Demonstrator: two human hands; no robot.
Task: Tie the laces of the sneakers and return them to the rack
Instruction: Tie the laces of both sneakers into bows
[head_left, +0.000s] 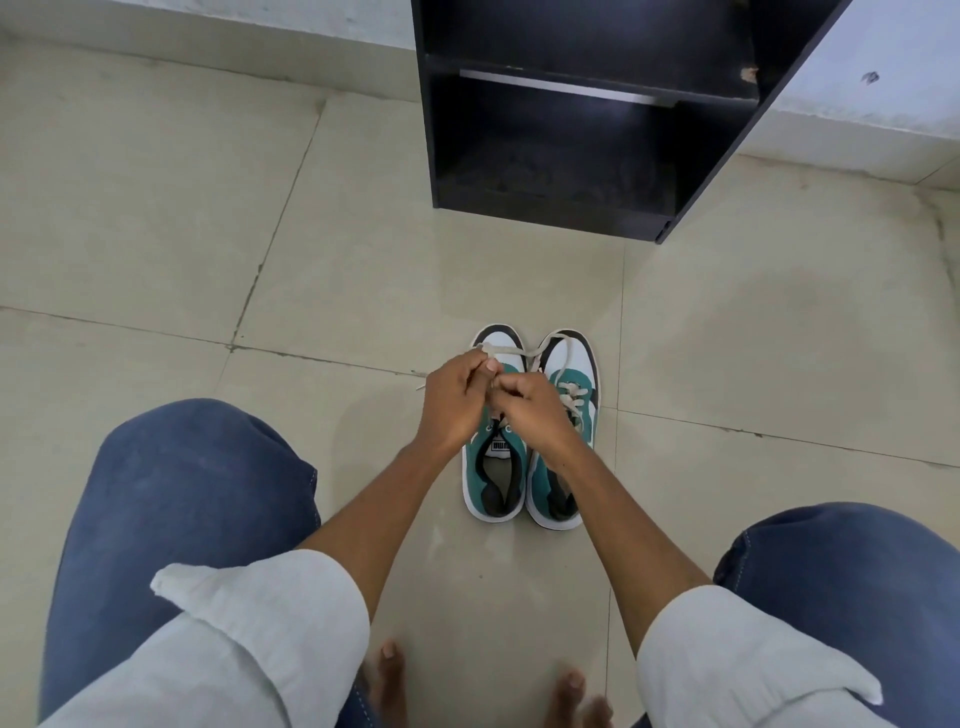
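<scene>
Two teal, white and black sneakers stand side by side on the floor, toes pointing away from me. Over the left sneaker (493, 483) my left hand (454, 402) and my right hand (530, 410) meet, each pinching part of its cream lace (511, 352). A loop of that lace stretches forward over the toe caps, and a loose end pokes out to the left of my left hand. The right sneaker (569, 384) shows its crossed laces; I cannot tell whether they are knotted. The black rack (582, 119) stands beyond the shoes.
The rack's lower shelves hold nothing and its open front faces me, against a pale wall. Beige floor tiles surround the shoes. My knees in blue jeans (182, 499) flank the view, and my bare toes (389, 670) rest near the bottom edge.
</scene>
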